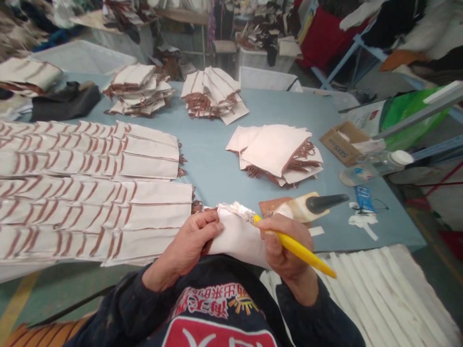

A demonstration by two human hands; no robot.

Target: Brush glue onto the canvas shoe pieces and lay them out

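Fingers (204, 219) of the left hand (190, 237), thumb on top, pinch the white piece (237, 235) at its nine o'clock edge, the forearm angled from seven o'clock; the piece lies at three o'clock from these fingertips and nine o'clock from the right hand (287, 241), whose curled fingers grip a yellow brush (298, 249), handle slanting to four o'clock, bristles at the piece's upper edge
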